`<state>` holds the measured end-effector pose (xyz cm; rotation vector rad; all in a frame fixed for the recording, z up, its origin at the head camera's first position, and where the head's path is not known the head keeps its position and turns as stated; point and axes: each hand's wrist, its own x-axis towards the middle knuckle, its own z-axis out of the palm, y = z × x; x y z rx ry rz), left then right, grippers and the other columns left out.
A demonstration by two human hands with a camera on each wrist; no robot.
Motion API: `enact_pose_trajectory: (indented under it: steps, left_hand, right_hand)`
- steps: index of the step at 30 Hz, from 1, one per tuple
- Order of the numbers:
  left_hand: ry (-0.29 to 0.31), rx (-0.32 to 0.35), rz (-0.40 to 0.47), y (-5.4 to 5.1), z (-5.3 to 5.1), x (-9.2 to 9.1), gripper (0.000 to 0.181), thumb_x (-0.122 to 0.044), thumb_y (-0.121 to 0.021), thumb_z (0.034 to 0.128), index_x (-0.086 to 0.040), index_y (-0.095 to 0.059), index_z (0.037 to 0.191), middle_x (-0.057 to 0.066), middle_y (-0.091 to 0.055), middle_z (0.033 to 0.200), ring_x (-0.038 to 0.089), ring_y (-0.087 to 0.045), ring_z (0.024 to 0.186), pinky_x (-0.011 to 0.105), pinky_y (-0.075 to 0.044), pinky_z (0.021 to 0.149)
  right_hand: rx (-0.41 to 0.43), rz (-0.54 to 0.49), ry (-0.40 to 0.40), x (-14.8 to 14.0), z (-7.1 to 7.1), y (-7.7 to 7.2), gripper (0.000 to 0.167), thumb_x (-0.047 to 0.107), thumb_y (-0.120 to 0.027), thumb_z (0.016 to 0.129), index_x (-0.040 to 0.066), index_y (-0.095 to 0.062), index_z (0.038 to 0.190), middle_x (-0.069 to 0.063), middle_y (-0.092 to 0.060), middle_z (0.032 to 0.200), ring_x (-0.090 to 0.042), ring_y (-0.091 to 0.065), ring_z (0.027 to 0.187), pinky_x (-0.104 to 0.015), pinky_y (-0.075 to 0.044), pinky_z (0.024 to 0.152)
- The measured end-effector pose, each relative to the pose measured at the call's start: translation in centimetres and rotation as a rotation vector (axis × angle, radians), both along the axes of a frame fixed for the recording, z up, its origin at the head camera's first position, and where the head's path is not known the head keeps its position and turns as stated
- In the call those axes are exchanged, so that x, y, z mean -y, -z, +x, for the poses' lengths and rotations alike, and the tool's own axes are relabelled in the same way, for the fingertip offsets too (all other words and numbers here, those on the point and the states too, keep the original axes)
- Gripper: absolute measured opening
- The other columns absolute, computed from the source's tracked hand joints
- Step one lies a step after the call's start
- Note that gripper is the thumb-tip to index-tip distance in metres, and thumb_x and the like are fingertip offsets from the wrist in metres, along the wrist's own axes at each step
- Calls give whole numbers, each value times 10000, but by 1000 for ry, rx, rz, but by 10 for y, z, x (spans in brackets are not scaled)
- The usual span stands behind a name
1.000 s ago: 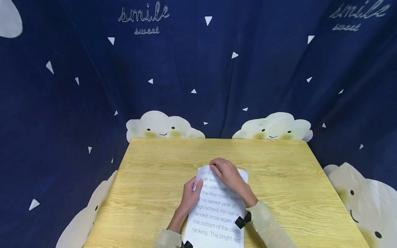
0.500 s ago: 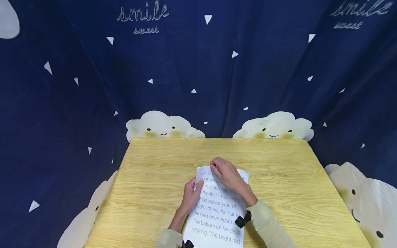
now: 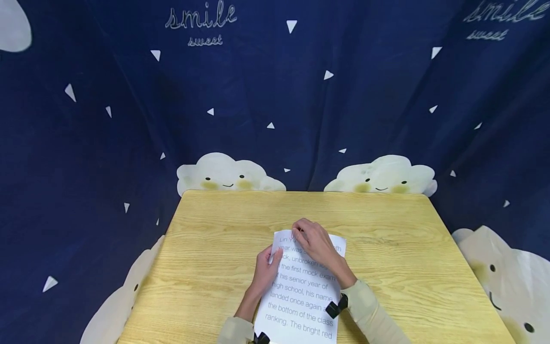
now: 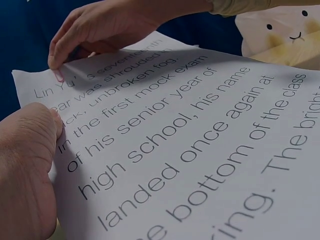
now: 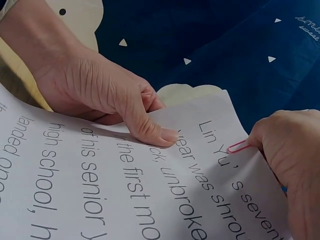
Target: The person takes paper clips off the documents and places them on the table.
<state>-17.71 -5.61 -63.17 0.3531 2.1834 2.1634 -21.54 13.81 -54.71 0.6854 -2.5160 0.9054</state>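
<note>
White paper (image 3: 301, 301) printed with large black text is held up over the wooden table. The left hand (image 3: 265, 272) grips its left edge, thumb on the printed face and the other fingers behind it. At the top edge, the right hand (image 3: 317, 244) pinches a pink paper clip (image 5: 239, 146); the clip's loop lies over the printed face by the first line. In the left wrist view the right hand (image 4: 100, 30) reaches across the top of the sheet, its fingertips at the clip. How far the clip sits on the paper behind the fingers is hidden.
The light wooden table (image 3: 206, 239) extends around the paper. A dark blue curtain (image 3: 240, 95) with white triangles, clouds and lettering hangs behind the table and at both sides. Black straps with small black blocks are on both wrists.
Both hands keep their holds on the paper and the clip. The view has shifted very slightly; nothing else has visibly moved.
</note>
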Motion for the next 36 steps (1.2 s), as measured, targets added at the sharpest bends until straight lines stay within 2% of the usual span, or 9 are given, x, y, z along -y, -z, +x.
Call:
enact_pose_trajectory:
  steps: [7,20,25,28,32,36]
  left_hand:
    - [4,25,27,-1,1,-1,328,-291,-542,1105,-65,-685,1294,180,-711,847,178,-645,591,261,-531,525]
    - [-1,27,20,1,3,-4,325,-284,-543,1105,-48,-686,1276,155,-704,815,160,-640,570,289,-545,515]
    - [-18,31,2,5,6,-3,325,-282,-554,1101,-49,-688,1285,128,-702,829,141,-635,594,262,-535,540]
    - [-43,43,-2,10,10,-2,315,-246,-567,1096,-26,-685,1289,129,-705,834,145,-639,595,262,-531,534]
    - [-62,37,10,12,12,0,296,-231,-571,1094,-36,-696,1279,149,-707,823,158,-642,584,260,-528,521]
    - [-67,23,18,11,11,-2,276,-230,-572,1093,-56,-707,1260,160,-701,814,166,-633,582,243,-516,526]
  right_hand:
    - [26,-12,14,-1,2,2,118,228,-617,1062,199,-696,979,79,-678,934,-78,-569,764,-317,-490,723]
    - [33,-58,39,-3,4,7,84,172,-664,1033,209,-693,964,106,-657,909,-73,-566,776,-315,-491,721]
    - [52,-152,28,-8,4,1,141,190,-617,1068,154,-699,960,100,-648,898,-75,-579,789,-287,-503,688]
    - [54,-207,26,-14,2,-6,153,178,-617,1069,128,-703,953,92,-650,884,-88,-586,791,-333,-520,664]
    - [67,-188,33,-20,0,-10,127,183,-636,1060,131,-711,972,100,-645,875,-78,-572,784,-359,-518,664]
    - [98,-151,54,-22,1,-9,127,202,-638,1062,143,-720,985,107,-642,874,-75,-572,788,-308,-485,681]
